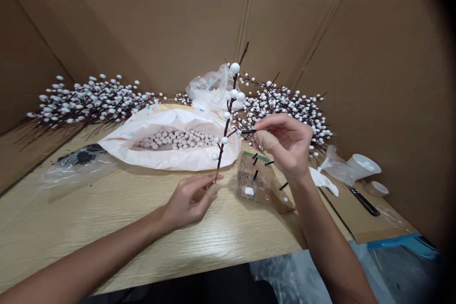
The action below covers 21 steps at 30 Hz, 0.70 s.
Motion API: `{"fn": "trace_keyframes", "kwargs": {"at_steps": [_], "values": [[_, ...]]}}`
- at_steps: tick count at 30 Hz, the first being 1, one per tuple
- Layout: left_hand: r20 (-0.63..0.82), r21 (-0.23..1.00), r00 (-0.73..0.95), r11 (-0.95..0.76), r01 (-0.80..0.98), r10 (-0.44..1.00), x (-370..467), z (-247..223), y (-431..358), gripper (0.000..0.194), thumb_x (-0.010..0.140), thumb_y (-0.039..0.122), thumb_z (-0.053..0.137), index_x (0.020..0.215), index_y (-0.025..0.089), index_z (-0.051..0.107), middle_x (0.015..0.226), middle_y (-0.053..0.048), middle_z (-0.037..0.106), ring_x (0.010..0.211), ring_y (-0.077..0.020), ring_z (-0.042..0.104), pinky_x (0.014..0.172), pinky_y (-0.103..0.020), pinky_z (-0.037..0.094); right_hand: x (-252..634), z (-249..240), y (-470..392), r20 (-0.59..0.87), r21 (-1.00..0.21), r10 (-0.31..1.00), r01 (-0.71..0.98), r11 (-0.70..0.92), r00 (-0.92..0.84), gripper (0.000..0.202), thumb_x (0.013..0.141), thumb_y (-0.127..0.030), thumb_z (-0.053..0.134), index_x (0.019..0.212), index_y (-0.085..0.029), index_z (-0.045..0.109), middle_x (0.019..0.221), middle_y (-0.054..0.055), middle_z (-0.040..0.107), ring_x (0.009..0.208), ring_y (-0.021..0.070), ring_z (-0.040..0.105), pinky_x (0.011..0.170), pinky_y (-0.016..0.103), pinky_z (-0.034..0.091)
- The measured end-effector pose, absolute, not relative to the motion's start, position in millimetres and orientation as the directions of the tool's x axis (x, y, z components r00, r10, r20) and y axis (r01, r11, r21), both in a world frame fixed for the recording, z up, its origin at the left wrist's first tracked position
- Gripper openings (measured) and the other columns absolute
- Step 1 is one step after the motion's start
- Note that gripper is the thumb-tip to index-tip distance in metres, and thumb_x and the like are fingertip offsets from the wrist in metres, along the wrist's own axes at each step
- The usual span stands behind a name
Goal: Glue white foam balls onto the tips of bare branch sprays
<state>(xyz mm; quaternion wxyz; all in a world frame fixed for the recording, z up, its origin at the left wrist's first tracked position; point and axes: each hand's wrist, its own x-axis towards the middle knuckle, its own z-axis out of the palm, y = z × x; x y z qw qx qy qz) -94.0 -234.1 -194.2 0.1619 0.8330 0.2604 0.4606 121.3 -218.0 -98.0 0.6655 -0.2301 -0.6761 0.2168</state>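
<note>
My left hand (190,198) pinches the lower end of a dark thin branch (228,118) that stands upright over the wooden table (107,218). Several white foam balls sit on its twigs. My right hand (285,145) grips a short black side twig (248,131) of the same branch between thumb and fingers. A tan bandage wraps my right thumb, and another covers a left fingertip. Just under my right hand stands a small cardboard block (261,180) with several black sticks poked into it.
A white plastic bag (171,140) of loose beige balls lies behind the branch. Piles of finished white-berry branches (89,99) lie at the back left and back right (288,104). A clear bag (76,161) with dark parts lies left. White cups (363,165) and a black tool (361,199) sit right. Cardboard walls surround the table.
</note>
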Motion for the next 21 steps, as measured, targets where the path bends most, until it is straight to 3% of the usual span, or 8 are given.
{"fn": "trace_keyframes", "kwargs": {"at_steps": [13,21], "values": [[0.655,0.54,0.454,-0.795,0.278,0.604,-94.6,-194.3,-234.5,0.021,0.083,0.011,0.061,0.102,0.013,0.068,0.099,-0.011,0.075,0.082,-0.0183,0.073,0.07,-0.022,0.059,123.3,-100.9,-216.4,0.766,-0.642,0.643,-0.065,0.764,-0.014,0.009,0.077,-0.018,0.066,0.084,-0.023,0.07,0.074,-0.001,0.063,0.054,0.0084,0.058,0.045,0.02,0.049],[0.638,0.541,0.476,-0.792,0.282,0.605,-95.3,-193.1,-235.4,0.022,0.083,0.011,0.059,0.103,0.014,0.069,0.101,-0.01,0.075,0.088,-0.0198,0.072,0.077,-0.025,0.059,122.4,-102.3,-214.1,0.72,-0.693,0.693,-0.073,0.717,-0.023,0.006,0.078,-0.022,0.066,0.083,-0.021,0.068,0.07,-0.002,0.062,0.051,0.0085,0.058,0.042,0.021,0.048]]}}
